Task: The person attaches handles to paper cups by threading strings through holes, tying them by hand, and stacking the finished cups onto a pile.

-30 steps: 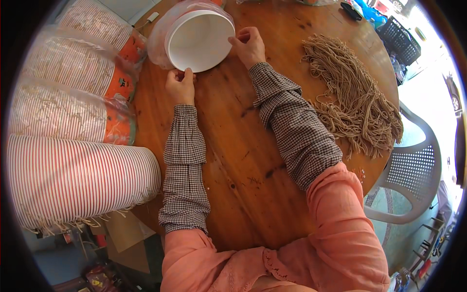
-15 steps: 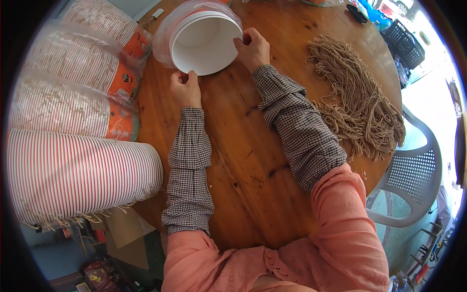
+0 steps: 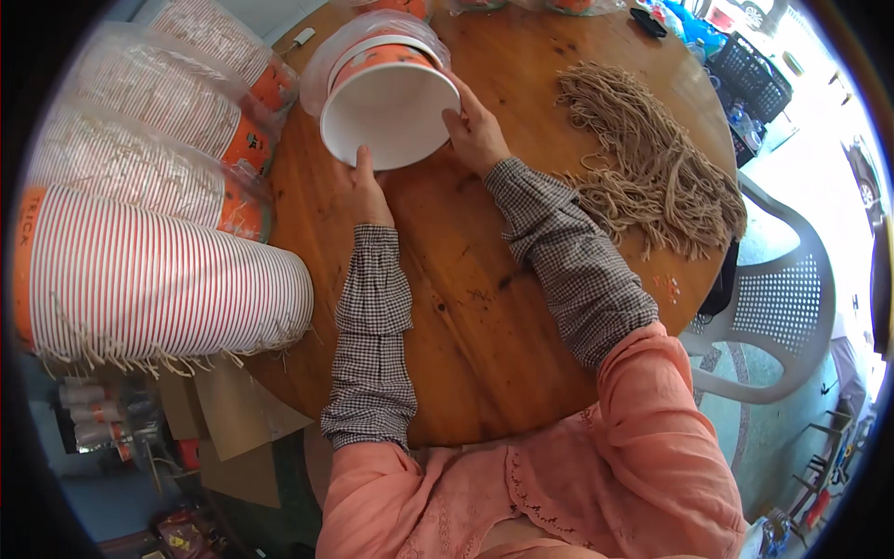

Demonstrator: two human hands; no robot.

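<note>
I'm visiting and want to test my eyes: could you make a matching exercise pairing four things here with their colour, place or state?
Things:
1. tub
2. string
3. chair
4. basket

Descriptions:
A. black, toward the picture's upper right corner
B. white inside, held by the left hand and right hand
C. grey, with a curved back
D. tan, heaped loosely on the table

Right pairs: 1-B, 2-D, 3-C, 4-A.

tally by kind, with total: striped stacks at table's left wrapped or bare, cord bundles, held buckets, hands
Wrapped striped stacks: 3
Bare striped stack: 1
Cord bundle: 1
Held bucket: 1
Left hand and right hand: 2
Total: 8
</note>
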